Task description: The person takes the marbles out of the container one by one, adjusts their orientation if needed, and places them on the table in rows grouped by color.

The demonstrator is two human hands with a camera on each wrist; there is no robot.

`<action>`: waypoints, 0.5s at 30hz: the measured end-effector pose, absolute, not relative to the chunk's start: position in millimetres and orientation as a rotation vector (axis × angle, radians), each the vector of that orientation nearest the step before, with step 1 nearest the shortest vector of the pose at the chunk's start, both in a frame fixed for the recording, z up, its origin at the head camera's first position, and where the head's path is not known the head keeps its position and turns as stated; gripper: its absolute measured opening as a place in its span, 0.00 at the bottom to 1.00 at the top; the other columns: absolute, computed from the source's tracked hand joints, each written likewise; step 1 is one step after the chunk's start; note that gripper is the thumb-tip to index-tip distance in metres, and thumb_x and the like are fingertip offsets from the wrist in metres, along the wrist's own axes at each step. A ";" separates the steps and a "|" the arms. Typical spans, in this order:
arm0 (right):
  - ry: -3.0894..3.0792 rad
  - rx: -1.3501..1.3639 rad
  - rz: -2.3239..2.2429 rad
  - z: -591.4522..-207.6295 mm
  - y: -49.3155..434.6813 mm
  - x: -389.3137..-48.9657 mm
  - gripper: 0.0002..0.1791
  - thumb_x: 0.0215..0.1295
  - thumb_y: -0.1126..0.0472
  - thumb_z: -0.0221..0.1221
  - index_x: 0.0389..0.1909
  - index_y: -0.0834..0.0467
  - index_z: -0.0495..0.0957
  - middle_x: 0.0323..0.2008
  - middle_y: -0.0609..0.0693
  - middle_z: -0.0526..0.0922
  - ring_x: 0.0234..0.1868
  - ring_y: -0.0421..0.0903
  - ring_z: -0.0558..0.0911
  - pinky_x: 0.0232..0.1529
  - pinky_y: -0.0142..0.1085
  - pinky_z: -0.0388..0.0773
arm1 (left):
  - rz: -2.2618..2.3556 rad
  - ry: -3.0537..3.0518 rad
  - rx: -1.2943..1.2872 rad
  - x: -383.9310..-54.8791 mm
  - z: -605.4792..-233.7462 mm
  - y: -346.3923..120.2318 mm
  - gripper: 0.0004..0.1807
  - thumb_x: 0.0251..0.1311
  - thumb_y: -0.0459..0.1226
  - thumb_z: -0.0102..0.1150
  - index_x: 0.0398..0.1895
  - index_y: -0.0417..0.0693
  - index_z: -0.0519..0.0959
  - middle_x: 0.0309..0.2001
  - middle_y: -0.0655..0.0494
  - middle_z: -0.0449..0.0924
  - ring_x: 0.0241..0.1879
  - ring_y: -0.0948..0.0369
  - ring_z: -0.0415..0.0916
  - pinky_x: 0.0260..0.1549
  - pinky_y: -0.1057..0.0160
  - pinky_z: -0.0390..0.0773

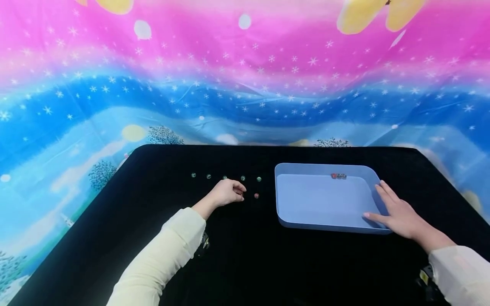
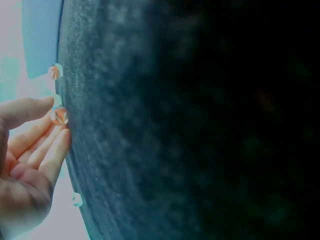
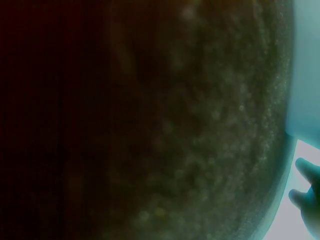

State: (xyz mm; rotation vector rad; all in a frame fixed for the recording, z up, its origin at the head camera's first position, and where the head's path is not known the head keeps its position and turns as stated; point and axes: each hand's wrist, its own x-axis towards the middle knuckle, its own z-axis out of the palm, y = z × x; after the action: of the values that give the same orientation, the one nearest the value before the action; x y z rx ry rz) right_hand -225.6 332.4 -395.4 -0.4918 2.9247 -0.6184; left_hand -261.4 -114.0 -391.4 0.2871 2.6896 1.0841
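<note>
At the left of the tray, my left hand (image 1: 229, 192) reaches down to the black tabletop. Its thumb and fingertips close around an orange-streaked clear marble (image 2: 59, 116), which is largely hidden in the head view. To its right lies another reddish marble (image 1: 256, 195). Behind the hand runs a row of several greenish clear marbles (image 1: 259, 179), one partly covered by the hand. My right hand (image 1: 400, 214) rests on the right side of the blue-grey tray (image 1: 306, 204), fingers spread and fairly straight over the rim. Inside the tray, small reddish and grey marbles (image 1: 338, 176) sit by the back wall.
A black cloth (image 1: 291, 267) covers the table. Behind its far edge hangs a pink and blue backdrop (image 1: 245, 102) with snowflakes. The tray walls stand between its inside and the loose marbles. Much of both wrist views is dark and blurred.
</note>
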 end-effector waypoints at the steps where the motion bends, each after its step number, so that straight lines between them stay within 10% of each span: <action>1: 2.924 -0.493 -0.619 -395.9 332.6 -225.6 0.51 0.56 0.44 0.53 0.63 0.70 0.33 0.63 0.65 0.25 0.58 0.71 0.40 0.46 0.65 0.47 | 1.088 2.694 0.293 -261.2 -390.8 -114.0 0.12 0.47 0.32 0.61 0.38 0.44 0.78 0.37 0.54 0.78 0.39 0.60 0.74 0.33 0.66 0.74; 15: 2.907 -0.488 -0.619 -395.1 334.7 -227.4 0.52 0.56 0.42 0.52 0.63 0.69 0.32 0.62 0.65 0.25 0.59 0.69 0.37 0.47 0.65 0.45 | 1.298 2.584 0.403 -260.5 -363.3 -92.0 0.16 0.52 0.33 0.57 0.46 0.44 0.76 0.46 0.49 0.75 0.28 0.51 0.74 0.22 0.57 0.74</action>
State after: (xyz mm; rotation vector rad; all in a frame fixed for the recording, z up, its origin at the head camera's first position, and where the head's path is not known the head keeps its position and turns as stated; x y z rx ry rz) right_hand -227.4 334.7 -395.1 -0.4876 2.9070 -0.6189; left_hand -260.5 -92.0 -363.3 0.4031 2.5843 1.2982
